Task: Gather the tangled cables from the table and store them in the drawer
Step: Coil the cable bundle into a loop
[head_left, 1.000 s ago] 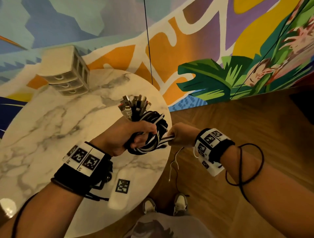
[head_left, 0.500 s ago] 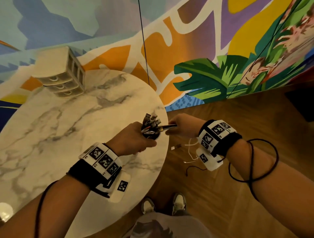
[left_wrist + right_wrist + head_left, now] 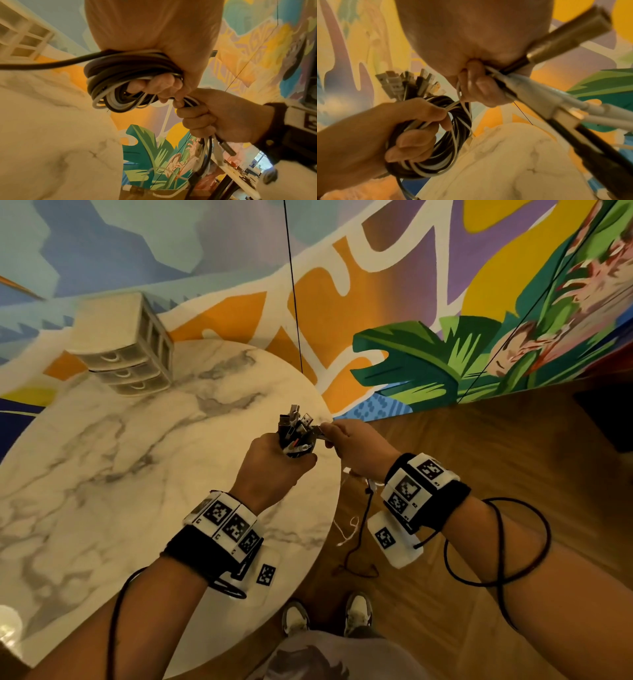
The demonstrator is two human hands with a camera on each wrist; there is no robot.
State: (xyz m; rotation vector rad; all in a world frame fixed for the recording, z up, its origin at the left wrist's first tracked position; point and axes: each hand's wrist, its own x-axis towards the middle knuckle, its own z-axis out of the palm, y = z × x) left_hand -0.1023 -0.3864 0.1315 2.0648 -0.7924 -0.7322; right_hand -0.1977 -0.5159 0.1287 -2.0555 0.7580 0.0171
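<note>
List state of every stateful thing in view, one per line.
cable bundle: coiled, held off the table
loose cable ends: uncoiled, dangling below right hand
left hand: grips the coil
right hand: pinches the loose strands
drawer unit: three drawers shut
table: bare marble shows

wristbands (image 3: 416, 489): square black-and-white code tags, tiny characters beside them too small to read
elsewhere: no readable text
</note>
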